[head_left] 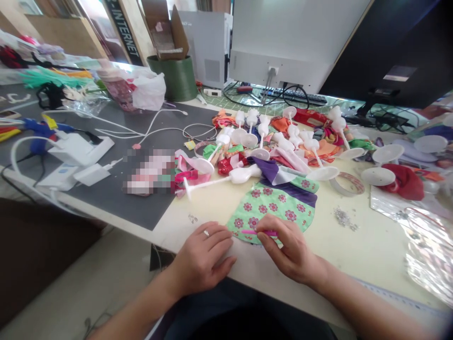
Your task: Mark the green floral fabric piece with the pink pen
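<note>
Matt cloth here, the flower-print fabric (271,213); smooth plastic on the pink stick (248,232); smooth white plastic on the small mannequin (244,175); glossy, crinkled film, the clear packet (433,255); matt brown cardboard, that box (180,35)!

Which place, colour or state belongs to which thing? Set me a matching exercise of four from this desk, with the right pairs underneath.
Things
1. pink stick-like tool
2. cloth nearest the hands
3. silvery bits
4. left hand

Places, colours, states
A. green, with a flower print
B. wearing a ring
C. held in the right hand
D. in a loose scatter on the tabletop

Right pairs: 1-C, 2-A, 3-D, 4-B
</note>
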Tool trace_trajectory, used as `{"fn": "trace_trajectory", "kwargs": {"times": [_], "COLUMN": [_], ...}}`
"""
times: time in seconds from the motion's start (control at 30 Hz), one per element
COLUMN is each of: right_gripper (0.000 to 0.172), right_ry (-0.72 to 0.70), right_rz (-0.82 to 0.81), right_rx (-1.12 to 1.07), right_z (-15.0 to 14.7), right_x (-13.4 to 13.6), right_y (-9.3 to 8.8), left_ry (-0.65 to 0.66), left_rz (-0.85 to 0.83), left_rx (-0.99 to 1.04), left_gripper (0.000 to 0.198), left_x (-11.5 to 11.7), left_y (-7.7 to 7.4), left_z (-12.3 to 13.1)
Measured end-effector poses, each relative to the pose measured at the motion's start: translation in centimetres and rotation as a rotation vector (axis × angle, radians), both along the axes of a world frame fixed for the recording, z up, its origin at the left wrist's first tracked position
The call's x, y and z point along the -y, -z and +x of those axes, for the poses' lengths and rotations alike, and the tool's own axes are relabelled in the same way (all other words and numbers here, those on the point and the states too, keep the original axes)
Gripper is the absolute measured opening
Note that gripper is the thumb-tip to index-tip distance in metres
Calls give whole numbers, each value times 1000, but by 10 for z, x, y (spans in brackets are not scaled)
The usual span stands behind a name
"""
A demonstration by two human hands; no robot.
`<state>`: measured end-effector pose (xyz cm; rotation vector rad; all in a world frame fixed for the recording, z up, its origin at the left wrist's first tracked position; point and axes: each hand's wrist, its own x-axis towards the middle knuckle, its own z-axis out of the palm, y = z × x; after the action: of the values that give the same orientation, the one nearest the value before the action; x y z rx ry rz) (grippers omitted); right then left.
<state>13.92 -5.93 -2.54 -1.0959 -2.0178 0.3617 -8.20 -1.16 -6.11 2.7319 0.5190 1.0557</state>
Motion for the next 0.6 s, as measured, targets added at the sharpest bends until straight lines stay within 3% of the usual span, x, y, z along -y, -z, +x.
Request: {"fn": "trace_trajectory", "kwargs": {"times": [0.6], "right_gripper": [12], "right_ry": [-68], "right_rz": [75], "right_rx": [139], "right_z": [-2], "right_x": [0], "right_y": [-2], "left_ry": [6], "left_rz": [6], "left_rx": [-9], "left_gripper": [23], "left_x": [0], "left_y": [-3], "left_z": [0]}}
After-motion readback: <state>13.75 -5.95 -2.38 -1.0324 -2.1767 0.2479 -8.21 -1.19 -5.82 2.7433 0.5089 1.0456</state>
